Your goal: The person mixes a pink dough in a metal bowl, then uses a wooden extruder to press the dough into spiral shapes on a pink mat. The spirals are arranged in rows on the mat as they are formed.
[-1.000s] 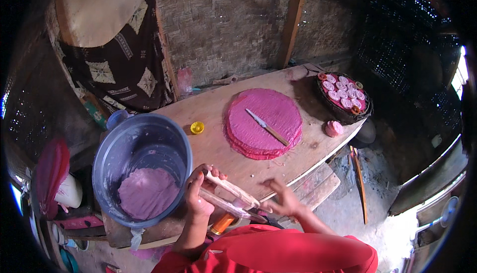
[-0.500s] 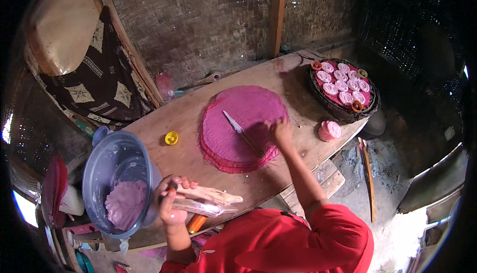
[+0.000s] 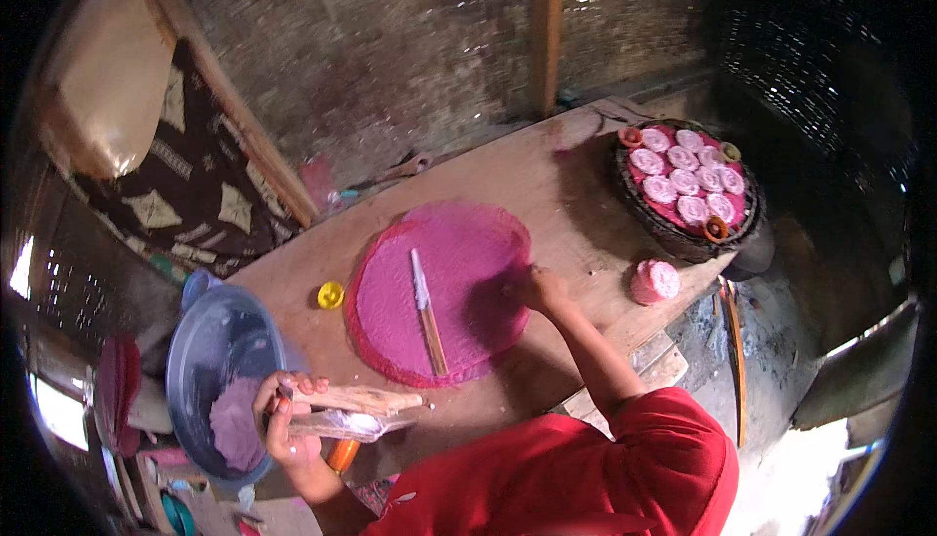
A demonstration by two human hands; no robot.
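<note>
A stack of thin round pink sheets (image 3: 386, 297) lies on the wooden table. Across its top rests a knife (image 3: 427, 319), its blade smeared with pale paste and its wooden handle toward me. My right hand (image 3: 539, 290) is at the stack's right edge with fingers curled in; whether they pinch a sheet is hard to see. Over the table's near left side, my left hand (image 3: 285, 419) grips two flat wooden paddles (image 3: 356, 399), one above the other, the lower one coated with whitish paste. Beside that hand a blue-grey basin (image 3: 179, 341) holds soft pink dough (image 3: 237, 424).
A small yellow cup (image 3: 331, 295) stands left of the sheets. At the far right, a round dark tray (image 3: 634, 206) bears several pink rolled rosettes (image 3: 683, 182); one pink roll (image 3: 655, 282) sits near it. An orange cylinder (image 3: 343, 455) is below the paddles. A woven wall (image 3: 390, 58) backs the table.
The stack of pink sheets has shifted left and turned, bringing the knife more upright in view. My right hand stays at its right edge. My left hand, with the paddles, is lower and further left.
</note>
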